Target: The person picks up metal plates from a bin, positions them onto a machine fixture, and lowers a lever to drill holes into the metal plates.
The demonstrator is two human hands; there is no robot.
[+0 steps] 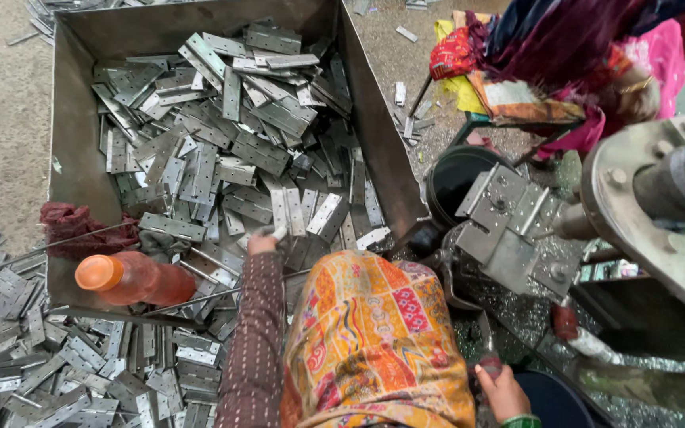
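A big steel bin (73, 143) holds a heap of flat grey hinge plates (231, 150) with punched holes. My left hand (262, 242), in a dark dotted sleeve, reaches into the bin's near side, its fingers closed on one hinge plate (279, 233). At the bottom right, my right hand (506, 393), wearing a green bangle, grips a dark handle (488, 366) beside the machine. An orange patterned cloth (374, 341) over my lap hides what lies between my arms.
A metal press with a plate fixture (509, 230) and a heavy wheel (660, 198) fills the right side. A black bucket (455, 176) stands behind it. An orange bottle (132, 277) and a red rag (81, 226) lie on the bin's near edge. More hinge plates (57, 364) cover the floor. Another person in colourful clothes (564, 55) sits at top right.
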